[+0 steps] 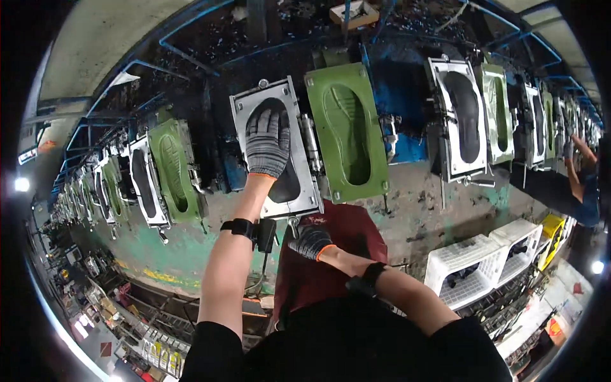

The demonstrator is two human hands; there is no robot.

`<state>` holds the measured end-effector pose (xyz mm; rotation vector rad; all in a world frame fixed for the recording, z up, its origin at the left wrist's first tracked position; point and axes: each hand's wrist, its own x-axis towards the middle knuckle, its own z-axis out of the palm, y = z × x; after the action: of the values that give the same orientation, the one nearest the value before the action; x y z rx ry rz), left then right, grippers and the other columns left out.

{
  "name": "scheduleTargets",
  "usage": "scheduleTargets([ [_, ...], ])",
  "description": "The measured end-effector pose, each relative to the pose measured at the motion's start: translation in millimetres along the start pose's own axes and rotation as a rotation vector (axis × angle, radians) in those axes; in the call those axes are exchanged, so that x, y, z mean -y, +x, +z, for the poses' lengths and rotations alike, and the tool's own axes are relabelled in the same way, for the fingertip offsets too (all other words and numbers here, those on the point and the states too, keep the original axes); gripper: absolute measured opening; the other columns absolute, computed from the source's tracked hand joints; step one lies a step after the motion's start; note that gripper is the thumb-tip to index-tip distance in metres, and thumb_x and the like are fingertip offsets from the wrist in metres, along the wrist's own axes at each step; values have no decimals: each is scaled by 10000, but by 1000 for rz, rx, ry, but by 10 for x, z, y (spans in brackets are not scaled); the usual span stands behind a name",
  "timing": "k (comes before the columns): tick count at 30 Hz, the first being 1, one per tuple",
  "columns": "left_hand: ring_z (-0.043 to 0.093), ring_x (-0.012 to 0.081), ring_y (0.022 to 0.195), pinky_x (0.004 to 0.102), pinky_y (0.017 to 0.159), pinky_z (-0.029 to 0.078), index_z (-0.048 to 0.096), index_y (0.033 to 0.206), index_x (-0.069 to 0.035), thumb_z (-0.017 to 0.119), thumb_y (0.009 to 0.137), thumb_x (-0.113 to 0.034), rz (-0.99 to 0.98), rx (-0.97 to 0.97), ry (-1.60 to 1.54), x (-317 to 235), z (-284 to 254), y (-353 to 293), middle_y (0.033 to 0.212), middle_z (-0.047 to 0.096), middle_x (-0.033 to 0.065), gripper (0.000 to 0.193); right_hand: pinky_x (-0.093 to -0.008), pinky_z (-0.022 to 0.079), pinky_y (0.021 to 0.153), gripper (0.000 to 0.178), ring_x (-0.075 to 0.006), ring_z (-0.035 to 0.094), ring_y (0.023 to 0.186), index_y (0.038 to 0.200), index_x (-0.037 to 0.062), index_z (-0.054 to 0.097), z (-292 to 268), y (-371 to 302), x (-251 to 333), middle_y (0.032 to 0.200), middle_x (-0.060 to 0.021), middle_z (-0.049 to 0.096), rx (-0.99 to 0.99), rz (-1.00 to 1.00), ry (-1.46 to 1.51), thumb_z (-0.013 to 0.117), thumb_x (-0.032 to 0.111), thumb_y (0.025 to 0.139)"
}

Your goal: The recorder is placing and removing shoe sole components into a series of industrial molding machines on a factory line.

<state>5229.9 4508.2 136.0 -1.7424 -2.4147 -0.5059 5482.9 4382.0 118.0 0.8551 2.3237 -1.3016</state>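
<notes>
My left hand point(268, 145), in a grey striped knit glove with an orange cuff, lies flat with extended fingers on a dark sole-shaped insert point(284, 183). That insert sits in the silver half of an open shoe-sole mold point(308, 172). To its right, hinged on, is the green half point(375, 159) with a footprint-shaped hollow. Below the silver half's near edge, my right hand point(312, 240), gloved alike, has its fingers curled at a short metal handle point(293, 224). The fingertips are partly hidden, but they seem closed round its lower end.
More open molds stand in rows at left point(168, 169) and right point(459, 121). White plastic crates point(468, 270) and a yellow crate point(551, 232) are at lower right. Another person's arm point(575, 178) reaches to the far-right molds. A cardboard box point(354, 14) lies at the back.
</notes>
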Motion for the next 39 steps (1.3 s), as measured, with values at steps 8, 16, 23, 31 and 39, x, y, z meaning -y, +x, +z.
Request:
scheduleTargets([
  [8,517,373,1331,523,1140,382,616,1358,-37,637,919,-314,-11,59,-55,59,166,289,1416,584,164,519,-518,479,1033,724,-435,612,1188,1294,21,639,-36,159,-180,1268,-261,655,345,57,102,720,553,808],
  [16,504,370,1341,540,1169,346,614,1359,-36,614,931,-358,-54,132,-81,161,78,268,1417,574,161,536,-561,521,877,746,-432,666,994,1409,88,555,345,119,-156,1031,-233,698,175,44,91,683,554,840],
  [23,409,394,1413,567,1186,300,559,1423,-38,552,947,-408,-21,200,-116,301,91,260,1499,502,175,603,-529,484,993,604,-412,608,1144,1289,116,636,162,253,45,1229,-217,649,191,156,35,652,562,883],
  [31,257,431,1524,619,1250,143,347,1578,2,543,955,-334,73,276,-148,-68,-120,-647,1661,280,229,734,-516,517,940,588,-403,645,1111,1344,128,625,291,216,-119,1203,-214,685,93,154,-36,688,458,862],
  [39,235,458,1526,606,1254,140,335,1585,0,592,924,-380,99,294,-105,-126,-185,-695,1662,276,230,805,-463,478,1050,369,-356,603,1235,1268,95,650,13,81,-156,1269,-176,676,-138,-250,-180,602,179,911],
])
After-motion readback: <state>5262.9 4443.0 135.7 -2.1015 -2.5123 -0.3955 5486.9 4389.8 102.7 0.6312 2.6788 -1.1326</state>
